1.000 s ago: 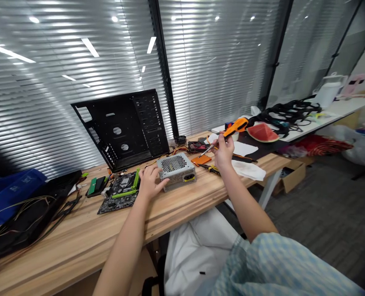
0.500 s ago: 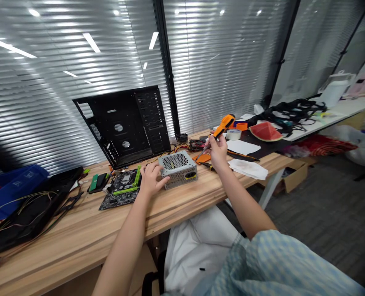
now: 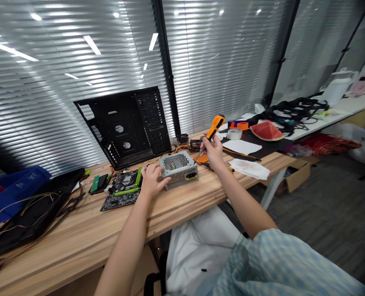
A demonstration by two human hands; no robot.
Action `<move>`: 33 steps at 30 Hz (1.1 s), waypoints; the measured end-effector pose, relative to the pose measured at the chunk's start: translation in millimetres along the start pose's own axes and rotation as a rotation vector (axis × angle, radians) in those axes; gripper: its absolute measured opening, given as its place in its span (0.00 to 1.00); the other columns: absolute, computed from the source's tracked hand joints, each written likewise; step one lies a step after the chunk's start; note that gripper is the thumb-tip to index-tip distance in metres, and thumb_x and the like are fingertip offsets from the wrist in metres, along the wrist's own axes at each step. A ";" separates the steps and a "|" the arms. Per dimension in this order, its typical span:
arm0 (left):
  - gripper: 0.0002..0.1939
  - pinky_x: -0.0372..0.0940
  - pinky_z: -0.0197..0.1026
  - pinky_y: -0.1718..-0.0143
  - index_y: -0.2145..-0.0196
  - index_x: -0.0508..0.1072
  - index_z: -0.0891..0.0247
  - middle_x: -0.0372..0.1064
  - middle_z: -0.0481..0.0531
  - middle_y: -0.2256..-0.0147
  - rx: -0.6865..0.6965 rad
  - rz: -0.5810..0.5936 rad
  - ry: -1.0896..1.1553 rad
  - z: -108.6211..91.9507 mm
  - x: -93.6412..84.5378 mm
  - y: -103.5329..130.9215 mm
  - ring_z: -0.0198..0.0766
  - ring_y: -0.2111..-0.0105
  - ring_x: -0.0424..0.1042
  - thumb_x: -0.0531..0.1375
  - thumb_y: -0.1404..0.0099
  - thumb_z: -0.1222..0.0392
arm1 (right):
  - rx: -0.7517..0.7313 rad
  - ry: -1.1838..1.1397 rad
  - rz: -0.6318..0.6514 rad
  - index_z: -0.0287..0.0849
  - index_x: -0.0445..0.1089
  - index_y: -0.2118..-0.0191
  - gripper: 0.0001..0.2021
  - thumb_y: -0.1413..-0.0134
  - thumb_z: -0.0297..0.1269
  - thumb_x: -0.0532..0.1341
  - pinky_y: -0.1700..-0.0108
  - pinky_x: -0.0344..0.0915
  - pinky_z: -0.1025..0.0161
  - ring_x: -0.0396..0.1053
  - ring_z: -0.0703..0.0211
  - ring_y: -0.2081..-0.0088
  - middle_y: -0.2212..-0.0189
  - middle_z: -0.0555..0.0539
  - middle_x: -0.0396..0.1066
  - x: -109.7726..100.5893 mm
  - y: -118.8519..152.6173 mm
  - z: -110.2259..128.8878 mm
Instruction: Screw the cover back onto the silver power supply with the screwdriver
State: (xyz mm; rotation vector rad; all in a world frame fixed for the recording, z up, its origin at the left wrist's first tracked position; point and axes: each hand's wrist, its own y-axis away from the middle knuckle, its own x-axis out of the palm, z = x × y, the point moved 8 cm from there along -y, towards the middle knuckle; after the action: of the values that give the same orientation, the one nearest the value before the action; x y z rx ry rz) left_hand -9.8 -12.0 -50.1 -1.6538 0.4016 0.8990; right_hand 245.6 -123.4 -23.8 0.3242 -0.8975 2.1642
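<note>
Our right hand (image 3: 212, 151), fingers gripping the screwdriver (image 3: 209, 135), has moved closer to the power supply (image 3: 178, 169); our left hand (image 3: 151, 181) still steadies it.

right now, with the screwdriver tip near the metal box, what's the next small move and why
Probably lower the screwdriver tip onto the power supply top's right edge: the right hand holds it angled just above that corner, while the left hand braces the box's left side.
</note>
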 end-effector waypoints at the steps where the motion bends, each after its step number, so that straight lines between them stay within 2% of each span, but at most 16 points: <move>1: 0.18 0.50 0.53 0.47 0.56 0.72 0.59 0.71 0.59 0.52 -0.003 0.003 -0.002 -0.1 -0.1 -0.1 0.51 0.49 0.67 0.58 0.35 0.44 | 0.003 0.003 0.007 0.45 0.66 0.56 0.29 0.60 0.56 0.71 0.85 0.62 0.70 0.62 0.67 0.82 0.80 0.58 0.66 0.8 -0.2 -1.0; 8: 0.17 0.50 0.52 0.48 0.57 0.72 0.59 0.72 0.59 0.51 -0.006 -0.008 -0.013 -2.8 -1.4 -0.6 0.51 0.49 0.67 0.59 0.35 0.45 | -0.007 0.031 0.044 0.45 0.67 0.55 0.26 0.57 0.54 0.70 0.85 0.61 0.71 0.62 0.67 0.81 0.80 0.57 0.66 4.8 -0.8 -1.6; 16: 0.17 0.51 0.52 0.48 0.57 0.72 0.59 0.72 0.59 0.51 0.014 -0.024 -0.025 -4.1 -0.7 -0.3 0.50 0.49 0.68 0.59 0.34 0.44 | 0.016 0.067 0.083 0.44 0.68 0.54 0.28 0.57 0.55 0.70 0.84 0.61 0.70 0.62 0.67 0.83 0.80 0.57 0.67 12.4 2.6 3.1; 24: 0.18 0.51 0.51 0.49 0.57 0.72 0.60 0.72 0.58 0.51 0.019 -0.026 -0.030 -5.6 -0.6 -1.0 0.49 0.50 0.69 0.60 0.35 0.44 | 0.011 0.097 0.166 0.44 0.70 0.54 0.27 0.58 0.54 0.71 0.85 0.61 0.70 0.62 0.66 0.81 0.81 0.56 0.66 25.3 3.4 4.5; 29: 0.18 0.50 0.52 0.49 0.56 0.72 0.60 0.73 0.59 0.52 0.026 -0.029 -0.040 -13.7 -0.6 -3.0 0.49 0.50 0.69 0.59 0.34 0.43 | 0.003 0.125 0.245 0.45 0.70 0.57 0.24 0.55 0.54 0.70 0.85 0.58 0.70 0.61 0.66 0.81 0.81 0.55 0.65 37.5 5.3 4.6; 33: 0.15 0.48 0.53 0.48 0.55 0.73 0.58 0.74 0.58 0.52 0.068 -0.039 -0.075 -31.7 1.4 -7.1 0.49 0.51 0.70 0.57 0.32 0.47 | 0.010 0.143 0.331 0.45 0.70 0.53 0.24 0.52 0.54 0.68 0.84 0.57 0.70 0.61 0.66 0.80 0.79 0.55 0.65 47.6 7.2 2.4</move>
State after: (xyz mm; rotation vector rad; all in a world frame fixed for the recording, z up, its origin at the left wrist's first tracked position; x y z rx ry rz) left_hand 6.8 -39.4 -44.6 -1.5555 0.3439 0.9063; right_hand 207.9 -102.1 -2.7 0.0241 -0.9092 2.4585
